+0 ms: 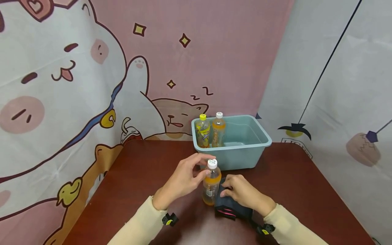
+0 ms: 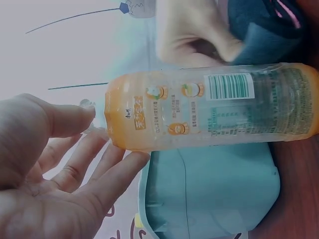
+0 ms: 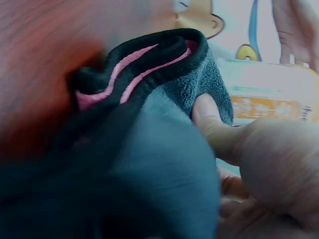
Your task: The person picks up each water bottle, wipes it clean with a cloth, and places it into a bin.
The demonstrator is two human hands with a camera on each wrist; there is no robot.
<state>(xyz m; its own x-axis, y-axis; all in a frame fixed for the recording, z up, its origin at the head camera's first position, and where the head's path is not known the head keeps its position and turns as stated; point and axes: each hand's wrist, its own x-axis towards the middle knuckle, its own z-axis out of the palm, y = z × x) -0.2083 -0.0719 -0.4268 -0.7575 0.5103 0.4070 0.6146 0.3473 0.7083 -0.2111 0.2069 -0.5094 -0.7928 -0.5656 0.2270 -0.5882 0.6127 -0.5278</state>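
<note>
An orange-labelled plastic bottle (image 1: 211, 187) with a white cap stands upright on the table. My left hand (image 1: 185, 173) holds it near the top, thumb and fingers around its neck and cap. To the right of the bottle, my right hand (image 1: 246, 195) grips a folded dark grey cloth (image 1: 234, 207) with black edging and pink inner layers. In the right wrist view the thumb (image 3: 207, 109) presses on the cloth (image 3: 172, 134), which lies close against the bottle's side. The left wrist view shows the bottle's label and barcode (image 2: 230, 87).
Just behind the hands is a light blue plastic bin (image 1: 242, 158) on the dark red-brown table (image 1: 147, 177). Inside, at its left end, stand a yellow-capped bottle (image 1: 203, 131) and a white-capped orange bottle (image 1: 218, 131). A cartoon-printed cloth backdrop (image 1: 229, 68) hangs behind.
</note>
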